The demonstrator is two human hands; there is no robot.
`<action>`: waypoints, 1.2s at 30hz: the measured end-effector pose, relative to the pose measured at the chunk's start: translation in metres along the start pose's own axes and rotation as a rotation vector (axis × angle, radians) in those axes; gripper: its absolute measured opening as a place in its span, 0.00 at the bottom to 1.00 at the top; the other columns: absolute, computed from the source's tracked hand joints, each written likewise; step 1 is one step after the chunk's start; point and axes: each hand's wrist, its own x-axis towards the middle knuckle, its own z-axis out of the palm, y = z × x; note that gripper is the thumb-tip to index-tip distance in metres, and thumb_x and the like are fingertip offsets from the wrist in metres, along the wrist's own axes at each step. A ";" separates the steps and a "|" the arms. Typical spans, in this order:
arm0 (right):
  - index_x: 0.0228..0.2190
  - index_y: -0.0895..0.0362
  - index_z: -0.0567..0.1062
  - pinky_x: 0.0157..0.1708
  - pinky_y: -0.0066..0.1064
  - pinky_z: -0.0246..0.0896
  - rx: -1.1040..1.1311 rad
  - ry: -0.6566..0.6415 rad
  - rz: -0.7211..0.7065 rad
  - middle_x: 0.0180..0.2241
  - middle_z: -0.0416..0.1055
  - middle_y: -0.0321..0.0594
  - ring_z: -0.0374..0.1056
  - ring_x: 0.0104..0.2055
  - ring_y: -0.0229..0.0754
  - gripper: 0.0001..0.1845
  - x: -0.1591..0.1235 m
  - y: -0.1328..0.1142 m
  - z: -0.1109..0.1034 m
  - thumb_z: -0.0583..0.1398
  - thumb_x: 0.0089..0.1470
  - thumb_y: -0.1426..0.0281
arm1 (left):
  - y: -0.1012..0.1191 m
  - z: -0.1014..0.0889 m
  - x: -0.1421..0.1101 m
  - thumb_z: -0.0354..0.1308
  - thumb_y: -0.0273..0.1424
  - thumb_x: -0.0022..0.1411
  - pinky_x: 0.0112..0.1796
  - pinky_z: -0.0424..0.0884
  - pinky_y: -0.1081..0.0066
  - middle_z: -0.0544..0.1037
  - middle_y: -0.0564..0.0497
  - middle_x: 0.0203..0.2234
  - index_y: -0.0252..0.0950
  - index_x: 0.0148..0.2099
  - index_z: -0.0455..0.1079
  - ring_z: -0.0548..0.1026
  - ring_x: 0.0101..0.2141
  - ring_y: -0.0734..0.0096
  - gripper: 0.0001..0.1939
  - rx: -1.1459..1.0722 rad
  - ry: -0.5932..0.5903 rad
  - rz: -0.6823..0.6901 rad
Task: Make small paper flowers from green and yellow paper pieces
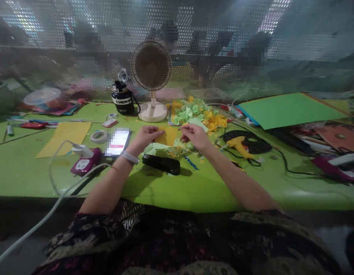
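Both my hands work over a green table [28, 172]. My left hand [146, 136] is closed in a pinch on the left edge of a small yellow paper square [168, 135]. My right hand [195, 135] is closed too, pinching something thin near the paper's right side; what it holds is too small to name. Paper scraps [177, 151] lie under the hands. A black stapler-like object [161, 164] lies just in front of my left wrist, which wears a white band.
A pile of folded green and yellow paper pieces [198, 114] sits behind my hands. A small fan [151, 76], black jar [121, 99], lit phone [118, 142], tape roll [98, 136], yellow sheet [65, 138], glue gun [237, 145], cables and a green sheet [288, 110] surround them.
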 end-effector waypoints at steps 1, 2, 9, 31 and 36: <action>0.33 0.56 0.74 0.27 0.26 0.69 -0.005 0.067 -0.029 0.23 0.75 0.35 0.70 0.23 0.34 0.12 0.003 0.000 -0.011 0.66 0.54 0.61 | -0.001 -0.002 0.002 0.74 0.39 0.44 0.28 0.70 0.75 0.80 0.49 0.27 0.32 0.31 0.75 0.76 0.27 0.73 0.17 -0.012 0.038 0.002; 0.34 0.57 0.75 0.27 0.26 0.69 -0.015 0.138 -0.053 0.24 0.75 0.35 0.70 0.23 0.34 0.10 0.007 0.000 -0.023 0.65 0.55 0.62 | -0.002 -0.004 0.003 0.75 0.38 0.43 0.28 0.70 0.75 0.80 0.49 0.28 0.32 0.31 0.75 0.76 0.27 0.73 0.18 -0.025 0.071 -0.003; 0.34 0.59 0.78 0.40 0.38 0.70 -0.597 0.290 -0.033 0.32 0.79 0.43 0.76 0.34 0.45 0.05 0.025 0.022 -0.089 0.62 0.54 0.71 | -0.003 -0.006 0.006 0.73 0.34 0.46 0.25 0.71 0.76 0.82 0.48 0.30 0.33 0.35 0.74 0.77 0.27 0.73 0.16 -0.040 0.144 -0.098; 0.29 0.60 0.81 0.32 0.32 0.66 -0.333 0.276 0.195 0.26 0.76 0.40 0.68 0.28 0.39 0.06 0.042 0.058 -0.086 0.65 0.46 0.71 | -0.031 -0.007 0.017 0.71 0.27 0.49 0.31 0.72 0.72 0.76 0.55 0.22 0.34 0.38 0.70 0.75 0.24 0.73 0.15 0.094 0.039 -0.207; 0.29 0.58 0.80 0.33 0.32 0.70 -0.192 0.252 0.155 0.28 0.78 0.41 0.72 0.30 0.40 0.08 0.043 0.055 -0.082 0.67 0.45 0.67 | -0.034 -0.009 0.017 0.72 0.28 0.47 0.31 0.71 0.72 0.75 0.56 0.21 0.35 0.38 0.70 0.74 0.24 0.73 0.17 0.101 0.022 -0.200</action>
